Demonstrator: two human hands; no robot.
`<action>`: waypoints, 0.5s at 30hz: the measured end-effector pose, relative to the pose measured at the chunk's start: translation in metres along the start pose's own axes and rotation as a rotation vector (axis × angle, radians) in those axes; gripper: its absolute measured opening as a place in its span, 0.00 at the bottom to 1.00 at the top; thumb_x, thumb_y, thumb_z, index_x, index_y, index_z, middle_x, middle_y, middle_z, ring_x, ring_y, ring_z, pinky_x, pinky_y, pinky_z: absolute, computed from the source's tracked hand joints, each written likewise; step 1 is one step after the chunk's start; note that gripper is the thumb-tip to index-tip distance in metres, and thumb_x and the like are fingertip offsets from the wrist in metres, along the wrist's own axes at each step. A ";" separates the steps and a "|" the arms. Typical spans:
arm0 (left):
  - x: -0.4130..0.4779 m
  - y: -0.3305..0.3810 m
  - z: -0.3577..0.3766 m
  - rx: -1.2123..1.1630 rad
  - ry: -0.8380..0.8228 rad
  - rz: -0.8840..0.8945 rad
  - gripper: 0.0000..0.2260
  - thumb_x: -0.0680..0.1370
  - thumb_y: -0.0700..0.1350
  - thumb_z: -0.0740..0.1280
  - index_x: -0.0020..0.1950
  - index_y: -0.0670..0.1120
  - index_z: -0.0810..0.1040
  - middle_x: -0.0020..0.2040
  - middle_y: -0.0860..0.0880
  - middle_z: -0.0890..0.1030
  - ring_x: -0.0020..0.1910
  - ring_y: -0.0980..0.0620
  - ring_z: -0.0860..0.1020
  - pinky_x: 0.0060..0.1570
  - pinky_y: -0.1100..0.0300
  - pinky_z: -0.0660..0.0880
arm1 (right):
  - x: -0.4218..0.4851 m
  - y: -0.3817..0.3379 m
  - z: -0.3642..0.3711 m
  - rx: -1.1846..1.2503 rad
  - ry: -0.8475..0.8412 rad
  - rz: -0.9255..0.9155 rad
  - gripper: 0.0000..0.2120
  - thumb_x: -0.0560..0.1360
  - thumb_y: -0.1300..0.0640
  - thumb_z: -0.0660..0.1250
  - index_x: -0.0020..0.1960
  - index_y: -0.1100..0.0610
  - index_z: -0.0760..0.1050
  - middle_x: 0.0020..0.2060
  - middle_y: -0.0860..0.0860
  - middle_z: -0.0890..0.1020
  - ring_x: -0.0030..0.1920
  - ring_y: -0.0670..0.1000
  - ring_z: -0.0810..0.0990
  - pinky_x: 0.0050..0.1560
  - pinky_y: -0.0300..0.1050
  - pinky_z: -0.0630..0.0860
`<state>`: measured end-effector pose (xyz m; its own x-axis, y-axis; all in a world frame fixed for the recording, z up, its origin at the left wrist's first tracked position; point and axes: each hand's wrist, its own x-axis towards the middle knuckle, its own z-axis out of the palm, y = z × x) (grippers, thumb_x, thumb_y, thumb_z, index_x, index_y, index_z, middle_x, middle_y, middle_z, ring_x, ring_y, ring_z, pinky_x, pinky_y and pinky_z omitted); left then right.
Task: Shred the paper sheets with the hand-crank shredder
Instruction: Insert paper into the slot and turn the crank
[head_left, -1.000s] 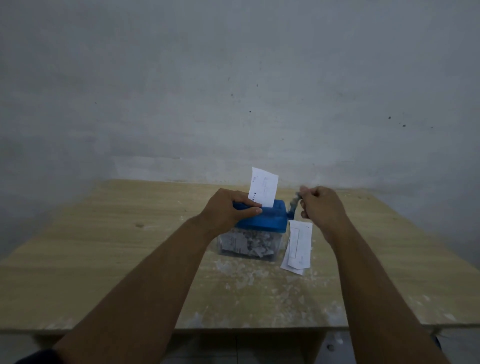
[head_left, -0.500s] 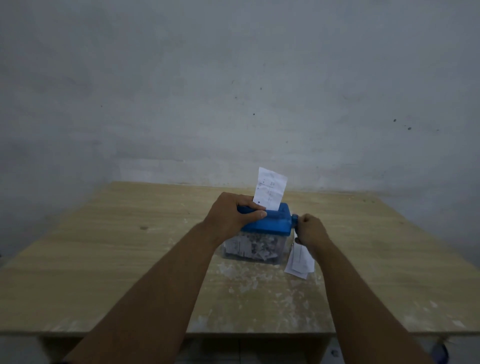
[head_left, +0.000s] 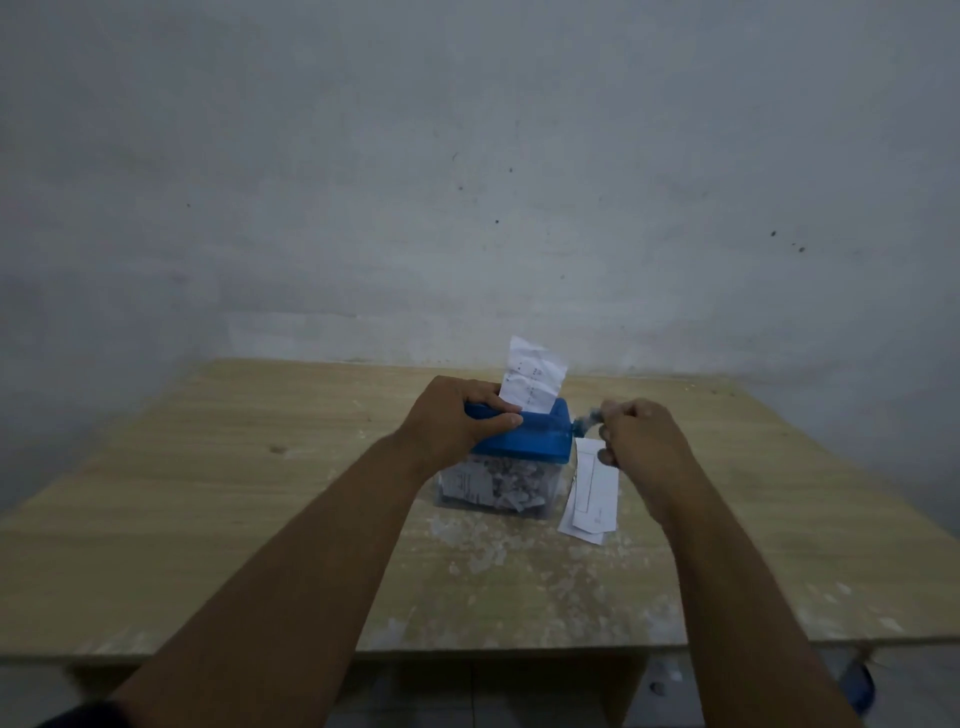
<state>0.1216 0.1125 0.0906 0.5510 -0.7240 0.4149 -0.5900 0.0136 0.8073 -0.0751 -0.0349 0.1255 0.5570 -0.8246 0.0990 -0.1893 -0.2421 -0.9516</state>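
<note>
Gripping the blue-topped shredder (head_left: 524, 444) with left hand (head_left: 454, 422), creased sheet (head_left: 535, 382) standing in the slot just beyond its thumb, right hand (head_left: 644, 441) curled round the crank (head_left: 588, 419), spare sheets (head_left: 592, 493) flat on the counter (head_left: 208, 493) under that hand.

A pale wood-grain counter (head_left: 208, 519) is pictured from above its near edge. A hand-crank shredder (head_left: 524, 441), blue-topped and with a clear bin, is stood near the middle. Paper sheets (head_left: 592, 493) are stacked flat just to its right, and white specks (head_left: 483, 551) are scattered across the near surface.
</note>
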 end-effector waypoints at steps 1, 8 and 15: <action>0.000 0.000 -0.001 0.009 -0.009 0.014 0.07 0.77 0.52 0.78 0.54 0.55 0.90 0.64 0.54 0.85 0.56 0.62 0.81 0.51 0.72 0.78 | 0.009 -0.005 -0.002 -0.025 -0.017 -0.029 0.12 0.85 0.50 0.63 0.53 0.58 0.79 0.46 0.54 0.82 0.44 0.52 0.81 0.44 0.47 0.80; 0.002 -0.002 -0.001 0.019 -0.014 -0.005 0.07 0.76 0.53 0.78 0.54 0.58 0.90 0.67 0.52 0.83 0.59 0.58 0.80 0.58 0.67 0.79 | 0.066 -0.022 0.011 -0.072 -0.098 -0.071 0.19 0.85 0.46 0.64 0.51 0.63 0.77 0.39 0.56 0.81 0.36 0.52 0.76 0.40 0.47 0.78; 0.000 -0.003 0.002 -0.010 0.007 0.042 0.07 0.77 0.49 0.79 0.54 0.52 0.90 0.60 0.53 0.86 0.53 0.66 0.81 0.52 0.72 0.78 | 0.084 0.005 0.029 -0.132 -0.117 -0.002 0.17 0.86 0.50 0.62 0.48 0.63 0.75 0.43 0.61 0.82 0.41 0.57 0.80 0.48 0.55 0.84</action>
<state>0.1224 0.1115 0.0875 0.5297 -0.7179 0.4517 -0.6067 0.0514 0.7932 -0.0059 -0.0909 0.1204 0.6464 -0.7607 0.0586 -0.2886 -0.3148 -0.9042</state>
